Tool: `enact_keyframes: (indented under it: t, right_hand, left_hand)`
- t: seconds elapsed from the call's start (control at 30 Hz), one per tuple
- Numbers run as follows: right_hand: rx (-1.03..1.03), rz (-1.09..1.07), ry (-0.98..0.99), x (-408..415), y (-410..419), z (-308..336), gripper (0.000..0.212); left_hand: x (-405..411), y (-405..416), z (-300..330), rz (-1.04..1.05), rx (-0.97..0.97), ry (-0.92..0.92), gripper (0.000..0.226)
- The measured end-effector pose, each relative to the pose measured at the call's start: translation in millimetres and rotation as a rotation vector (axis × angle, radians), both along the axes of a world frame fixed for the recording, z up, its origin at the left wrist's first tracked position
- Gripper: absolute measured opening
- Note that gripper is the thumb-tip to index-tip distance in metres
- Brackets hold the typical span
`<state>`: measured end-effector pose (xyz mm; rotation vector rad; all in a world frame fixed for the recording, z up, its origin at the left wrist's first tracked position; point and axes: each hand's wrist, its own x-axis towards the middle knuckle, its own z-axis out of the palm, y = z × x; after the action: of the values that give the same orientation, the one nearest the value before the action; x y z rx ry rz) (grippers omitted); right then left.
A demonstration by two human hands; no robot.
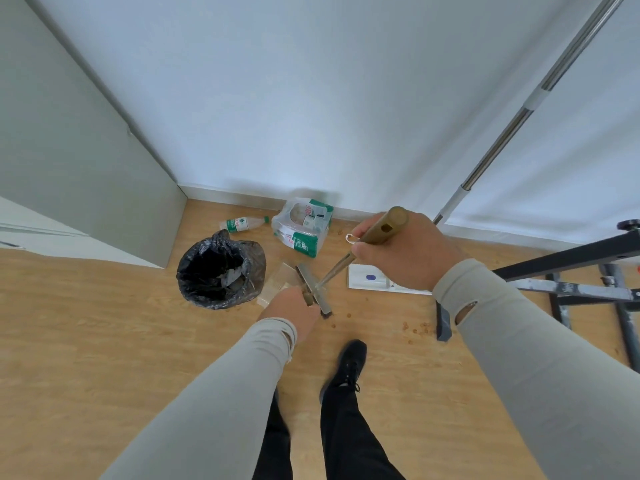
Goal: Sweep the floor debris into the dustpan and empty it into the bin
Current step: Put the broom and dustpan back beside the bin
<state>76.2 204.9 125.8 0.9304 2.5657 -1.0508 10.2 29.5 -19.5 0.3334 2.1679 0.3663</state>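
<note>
wood-look floor by white wall (crumbs scattered), right hand gripping broom handle, left hand gripping dustpan

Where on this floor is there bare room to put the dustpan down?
Bare floor lies left of the shoe, below the bin. It is crowded by the wall: bottle, bottle pack, white sheet. Crumbs dot the floor beside the metal frame.
</note>
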Motion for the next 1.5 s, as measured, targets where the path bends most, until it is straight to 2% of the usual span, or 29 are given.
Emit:
enact_keyframes:
  t: [0.07, 0.13, 0.2, 0.27, 0.37, 0.5, 0.57, 0.7, 0.9, 0.97, 1.1, 1.23, 1.37, 1.5]
  right_hand:
    - [-0.019, -0.017, 0.007, -0.9, -2.8, 0.6, 0.016]
    - [-0.028, -0.038, 0.02, 1.7, -5.8, 2.3, 0.017]
    - [-0.033, -0.046, 0.03, 4.3, -7.0, 4.8, 0.017]
    - [-0.025, -0.044, 0.035, 4.9, -6.4, 7.7, 0.016]
    - [-0.003, -0.014, 0.021, 0.3, -5.1, 10.9, 0.014]
    - [0.041, 0.064, 0.01, -9.8, -5.4, 14.9, 0.014]
    - [0.05, 0.075, 0.023, -12.9, -4.8, 15.8, 0.014]
    - [0.055, 0.074, 0.035, -12.7, -5.1, 14.9, 0.015]
    - [0.008, 0.024, 0.055, -9.5, -1.4, 8.3, 0.013]
    - [-0.003, 0.025, 0.052, -8.8, -0.1, 7.1, 0.012]
    - [0.01, 0.035, 0.044, -5.3, 4.4, 10.8, 0.011]
    - [0.0, 0.038, 0.033, -0.3, 5.9, 22.5, 0.01]
    - [0.027, 0.07, 0.018, 3.6, 5.1, 25.4, 0.01]
    - [0.018, 0.096, -0.008, -1.7, 4.3, 32.0, 0.013]
  left_hand:
    - [-4.3, 1.9, 4.0, -0.111, -0.02, 0.003, 0.008]
    - [-6.0, 5.0, 6.3, -0.244, -0.057, 0.024, 0.013]
    - [0.0, 6.8, 8.0, -0.257, -0.06, 0.031, 0.014]
    - [10.1, 6.2, 7.2, -0.142, -0.005, 0.027, 0.005]
    - [19.5, 5.3, 4.9, 0.089, 0.047, 0.034, 0.009]
    - [22.1, 11.8, 2.8, 0.386, 0.092, 0.028, 0.027]
    - [25.0, 11.9, 1.0, 0.505, 0.138, 0.027, 0.027]
    - [29.6, 4.9, 0.7, 0.59, 0.132, 0.117, 0.021]
    - [42.9, 2.4, -4.2, 0.534, 0.104, 0.136, 0.033]
    - [46.4, 5.9, -7.2, 0.484, 0.135, 0.11, 0.028]
    - [50.1, 17.9, -8.9, 0.205, 0.195, 0.082, 0.017]
    - [21.7, 26.6, 3.2, -0.027, 0.141, 0.065, 0.016]
    - [12.3, 9.2, 9.4, 0.026, 0.117, 0.082, 0.012]
    - [33.7, -11.1, 12.7, 0.262, 0.169, 0.096, 0.009]
